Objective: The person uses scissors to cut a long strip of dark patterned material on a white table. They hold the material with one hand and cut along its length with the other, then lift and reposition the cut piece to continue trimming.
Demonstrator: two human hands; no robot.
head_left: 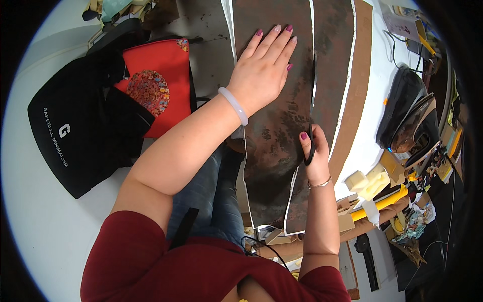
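Observation:
My left hand [261, 70] lies flat, fingers slightly spread, on a dark brown mottled sheet [271, 171] with white edges; I cannot tell if it is cloth or leather. To its right and nearer to me, my right hand [318, 153] grips black-handled scissors [314, 85]. Their blades point away from me, along the line between this sheet and a matching dark piece [334, 60] on the right. White-edged lines show beyond the blade tips and nearer than the handles. How far the blades are apart is unclear.
A brown strip [354, 90] lies right of the dark pieces on a white surface. A red pouch [173, 65] and a black bag [85, 126] lie at left. Further right are a black case [400, 100], pale yellow foam-like blocks [372, 182] and clutter.

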